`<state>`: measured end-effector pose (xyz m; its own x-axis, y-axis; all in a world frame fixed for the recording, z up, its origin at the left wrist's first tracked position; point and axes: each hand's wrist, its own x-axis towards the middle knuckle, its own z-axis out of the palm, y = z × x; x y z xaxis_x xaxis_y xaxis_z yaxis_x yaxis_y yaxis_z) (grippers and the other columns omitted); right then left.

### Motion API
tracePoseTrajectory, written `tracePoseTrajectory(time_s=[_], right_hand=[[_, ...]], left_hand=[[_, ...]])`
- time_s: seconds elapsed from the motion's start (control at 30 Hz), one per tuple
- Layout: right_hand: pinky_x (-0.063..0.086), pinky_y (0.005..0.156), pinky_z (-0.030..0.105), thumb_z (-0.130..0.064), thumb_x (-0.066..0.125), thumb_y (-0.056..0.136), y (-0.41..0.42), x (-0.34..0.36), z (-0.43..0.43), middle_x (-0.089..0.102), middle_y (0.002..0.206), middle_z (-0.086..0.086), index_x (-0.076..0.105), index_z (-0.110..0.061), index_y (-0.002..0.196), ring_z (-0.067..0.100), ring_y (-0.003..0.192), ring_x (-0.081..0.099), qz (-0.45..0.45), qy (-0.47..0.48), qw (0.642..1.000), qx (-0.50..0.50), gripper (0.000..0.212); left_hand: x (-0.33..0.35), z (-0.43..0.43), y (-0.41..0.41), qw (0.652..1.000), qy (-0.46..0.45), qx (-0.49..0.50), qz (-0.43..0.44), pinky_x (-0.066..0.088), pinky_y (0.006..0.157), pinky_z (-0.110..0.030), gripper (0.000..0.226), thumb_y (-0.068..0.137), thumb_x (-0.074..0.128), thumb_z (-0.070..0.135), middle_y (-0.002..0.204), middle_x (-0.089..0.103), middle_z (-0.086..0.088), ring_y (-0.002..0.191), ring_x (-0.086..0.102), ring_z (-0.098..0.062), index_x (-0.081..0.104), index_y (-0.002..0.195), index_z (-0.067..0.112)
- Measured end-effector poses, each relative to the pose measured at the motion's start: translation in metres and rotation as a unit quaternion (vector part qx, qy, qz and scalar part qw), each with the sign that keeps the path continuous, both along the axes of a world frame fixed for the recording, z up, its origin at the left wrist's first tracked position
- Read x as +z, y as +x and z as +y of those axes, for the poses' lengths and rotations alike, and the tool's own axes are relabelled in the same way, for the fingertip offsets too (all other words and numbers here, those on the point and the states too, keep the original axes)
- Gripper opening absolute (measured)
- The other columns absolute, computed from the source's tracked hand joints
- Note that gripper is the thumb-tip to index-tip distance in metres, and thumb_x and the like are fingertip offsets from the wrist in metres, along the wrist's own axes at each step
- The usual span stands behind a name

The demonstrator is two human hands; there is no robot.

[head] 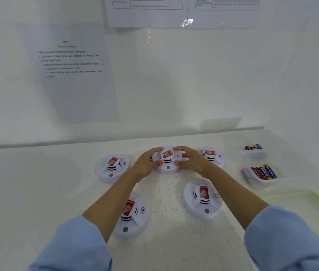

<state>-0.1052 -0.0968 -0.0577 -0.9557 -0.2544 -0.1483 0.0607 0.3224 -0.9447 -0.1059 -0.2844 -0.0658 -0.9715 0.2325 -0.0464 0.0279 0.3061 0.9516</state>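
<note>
Several white round smoke detectors with red labels lie on a white table (pixel 170 241). The middle far detector (pixel 167 160) sits between both hands. My left hand (pixel 148 163) grips its left side, fingers curled over the top rim and thumb at the front. My right hand (pixel 191 160) grips its right side the same way. Other detectors lie at the far left (pixel 112 167), far right (pixel 212 155), near left (pixel 133 214) and near right (pixel 202 198). My left forearm crosses over part of the near left one.
A clear tub (pixel 258 178) holding several batteries stands at the right, and a second tub (pixel 253 151) with batteries stands behind it. A pale green tray (pixel 311 204) lies at the near right. Printed instruction sheets (pixel 72 75) hang on the wall behind.
</note>
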Motion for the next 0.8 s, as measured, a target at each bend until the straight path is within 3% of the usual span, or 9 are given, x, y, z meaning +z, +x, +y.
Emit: tracePoseTrajectory(time_s=[0.13, 0.23, 0.47, 0.6, 0.8], right_hand=[[0.047, 0.096, 0.035, -0.005, 0.062, 0.085, -0.003, -0.001, -0.002, 0.054, 0.129, 0.016, 0.045, -0.011, 0.132, 0.028, 0.121, 0.051, -0.003, 0.037, 0.999, -0.011, 0.050], [0.043, 0.101, 0.036, -0.004, 0.061, 0.086, -0.005, 0.000, -0.005, 0.052, 0.133, 0.018, 0.044, -0.008, 0.134, 0.029, 0.124, 0.049, 0.001, 0.078, 0.997, -0.018, 0.051], [0.051, 0.081, 0.035, -0.004, 0.055, 0.089, 0.000, 0.002, -0.010, 0.049, 0.134, 0.018, 0.040, -0.008, 0.138, 0.031, 0.116, 0.051, -0.006, 0.087, 0.996, -0.025, 0.051], [0.050, 0.063, 0.022, -0.005, 0.055, 0.090, 0.002, 0.001, -0.010, 0.049, 0.133, 0.019, 0.037, -0.012, 0.140, 0.024, 0.097, 0.052, -0.011, 0.083, 0.996, -0.020, 0.054], [0.050, 0.060, 0.022, -0.013, 0.058, 0.089, 0.006, 0.023, -0.010, 0.042, 0.138, 0.014, 0.034, -0.024, 0.141, 0.021, 0.078, 0.055, -0.022, 0.082, 0.996, -0.042, 0.058]], left_hand=[[0.000, -0.001, 0.001, 1.000, 0.005, 0.004, -0.008, 0.046, 0.080, -0.020, 0.044, 0.090, 0.057, 0.004, 0.133, 0.050, -0.008, 0.106, 0.049, -0.016, 0.048, 0.132, 0.014], [-0.001, -0.001, 0.002, 1.000, 0.000, 0.005, -0.007, 0.040, 0.087, -0.024, 0.043, 0.090, 0.057, 0.004, 0.136, 0.049, -0.008, 0.108, 0.048, -0.016, 0.049, 0.131, 0.012], [-0.001, 0.000, 0.005, 1.000, 0.010, 0.014, -0.012, 0.040, 0.091, -0.026, 0.044, 0.090, 0.056, 0.004, 0.138, 0.048, -0.009, 0.112, 0.047, -0.017, 0.048, 0.132, 0.012], [0.003, 0.000, 0.010, 1.000, 0.000, 0.021, -0.015, 0.039, 0.095, -0.027, 0.046, 0.091, 0.055, 0.005, 0.140, 0.044, -0.010, 0.123, 0.044, -0.022, 0.044, 0.135, 0.013], [0.026, -0.017, 0.017, 0.997, -0.005, 0.072, 0.003, 0.039, 0.090, -0.029, 0.042, 0.091, 0.057, 0.013, 0.133, 0.045, -0.010, 0.122, 0.043, -0.021, 0.049, 0.131, 0.022]])
